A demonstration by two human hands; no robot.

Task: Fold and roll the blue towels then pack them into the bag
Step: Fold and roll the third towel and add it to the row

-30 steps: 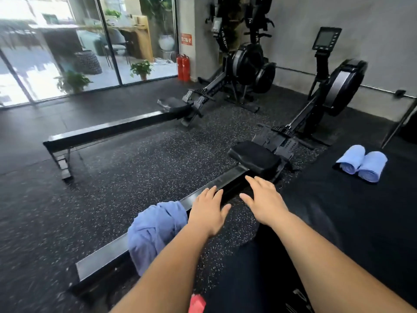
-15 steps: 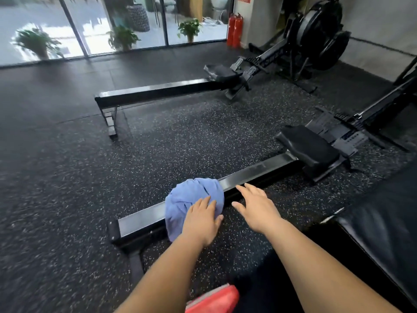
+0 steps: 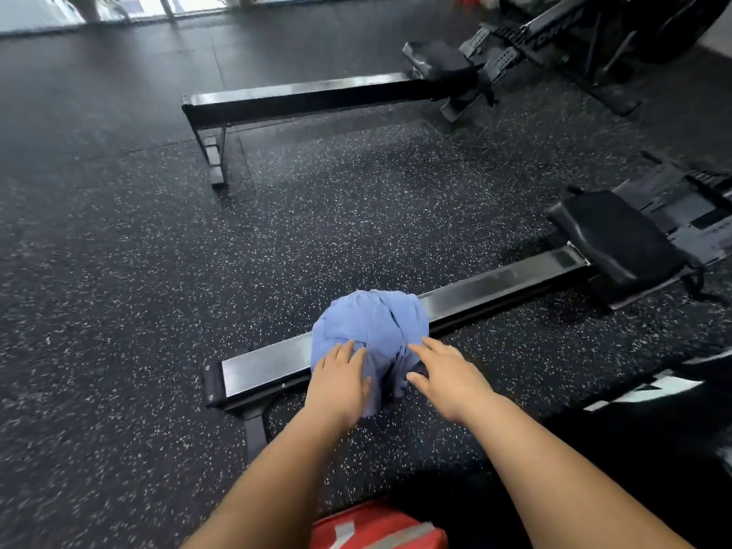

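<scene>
A crumpled blue towel (image 3: 370, 324) is draped over the rail (image 3: 495, 289) of the nearer rowing machine. My left hand (image 3: 338, 384) lies on the towel's near left side, fingers spread flat on the cloth. My right hand (image 3: 449, 376) reaches the towel's near right edge, fingers extended and touching the fabric. Neither hand has closed around the cloth. A red bag (image 3: 376, 528) shows partly at the bottom edge, below my arms.
The rowing machine's black seat (image 3: 616, 235) sits further right on the rail. A second rowing machine rail (image 3: 309, 95) crosses the speckled rubber floor behind. A black mat with white markings (image 3: 649, 390) lies to the right.
The view has tilted down and closer to the towel. Both hands moved forward onto the towel; the right hand, earlier hovering beside it, now touches its edge. The rolled towels at the right left the view.
</scene>
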